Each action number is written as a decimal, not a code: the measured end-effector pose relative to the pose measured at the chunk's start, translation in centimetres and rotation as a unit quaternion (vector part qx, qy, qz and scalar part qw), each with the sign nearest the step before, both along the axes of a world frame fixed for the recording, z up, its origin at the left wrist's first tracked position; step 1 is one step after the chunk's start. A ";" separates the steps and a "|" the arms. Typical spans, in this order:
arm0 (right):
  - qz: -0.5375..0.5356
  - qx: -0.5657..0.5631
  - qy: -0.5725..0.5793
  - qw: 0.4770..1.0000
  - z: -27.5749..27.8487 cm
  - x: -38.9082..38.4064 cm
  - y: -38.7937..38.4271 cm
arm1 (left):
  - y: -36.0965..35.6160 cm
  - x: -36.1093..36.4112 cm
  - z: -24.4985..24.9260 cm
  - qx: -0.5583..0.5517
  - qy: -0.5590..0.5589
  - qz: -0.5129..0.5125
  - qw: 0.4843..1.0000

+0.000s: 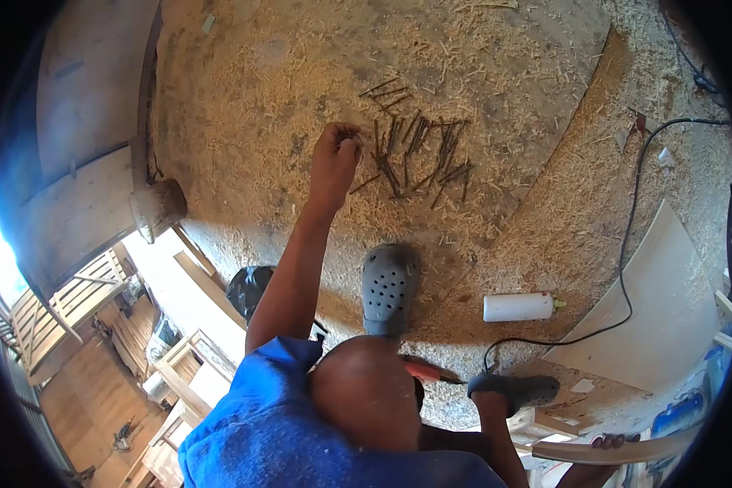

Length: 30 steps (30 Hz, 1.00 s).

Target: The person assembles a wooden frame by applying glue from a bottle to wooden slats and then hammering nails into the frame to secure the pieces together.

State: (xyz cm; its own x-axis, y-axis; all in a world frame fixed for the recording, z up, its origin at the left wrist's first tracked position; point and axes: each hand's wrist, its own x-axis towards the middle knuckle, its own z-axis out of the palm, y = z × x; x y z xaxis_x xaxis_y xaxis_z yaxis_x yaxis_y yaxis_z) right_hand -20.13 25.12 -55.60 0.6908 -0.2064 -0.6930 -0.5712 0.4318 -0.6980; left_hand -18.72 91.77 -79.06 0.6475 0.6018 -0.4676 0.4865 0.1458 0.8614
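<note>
My left hand (336, 154) reaches over the sawdust-strewn floor, with thumb and fingers closed together. What the fingertips hold, if anything, is too small to make out. Just right of them lies a loose spread of long, thin, dark brown nails (415, 146). Low on the right, my right hand (614, 441) is wrapped around a curved wooden piece (565, 452); only its fingertips show over the wood's edge. Between the hands are my bent knee (362, 386) and a grey clog (389, 285).
A white bottle (516, 307) with a yellowish tip lies on its side. A black cable (633, 220) loops past a pale board (659, 313). Near my other clog (537, 390) is a red-handled object (424, 371). Wooden frames (81, 297) stand at left.
</note>
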 end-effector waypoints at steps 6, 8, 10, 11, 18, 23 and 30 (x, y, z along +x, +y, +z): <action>-0.051 -0.087 -0.014 0.995 1.5 -2.9 -1.9 | -2.7 3.1 0.8 0.289 0.158 -0.145 0.933; -0.061 -0.101 -0.030 0.993 1.7 -3.6 -2.8 | -3.1 4.0 0.1 0.294 0.158 -0.131 0.933; -0.071 -0.105 -0.039 0.991 1.9 -4.3 -2.9 | -3.0 3.8 -0.8 0.302 0.142 -0.129 0.934; -0.076 -0.110 -0.042 0.990 1.9 -4.8 -3.0 | -2.9 3.5 -1.2 0.308 0.128 -0.132 0.934; -0.096 -0.125 -0.070 0.985 2.4 -7.3 -2.8 | -1.1 1.7 0.6 0.332 0.208 -0.238 0.888; -0.085 -0.155 -0.073 0.981 2.4 -7.2 -0.4 | 2.4 4.8 0.4 0.406 0.068 -0.165 0.896; -0.078 -0.188 -0.079 0.976 2.9 -7.6 1.8 | 3.8 10.1 -2.4 0.462 0.075 -0.325 0.822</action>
State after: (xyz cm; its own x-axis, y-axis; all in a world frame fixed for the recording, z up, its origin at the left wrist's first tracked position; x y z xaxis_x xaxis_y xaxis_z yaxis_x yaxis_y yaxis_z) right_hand -27.69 26.90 -52.74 0.7224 -0.5372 -0.4354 -0.3914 0.2013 -0.8979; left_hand -8.67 95.57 -81.45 0.9497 0.2935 -0.1093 0.3128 -0.8699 0.3814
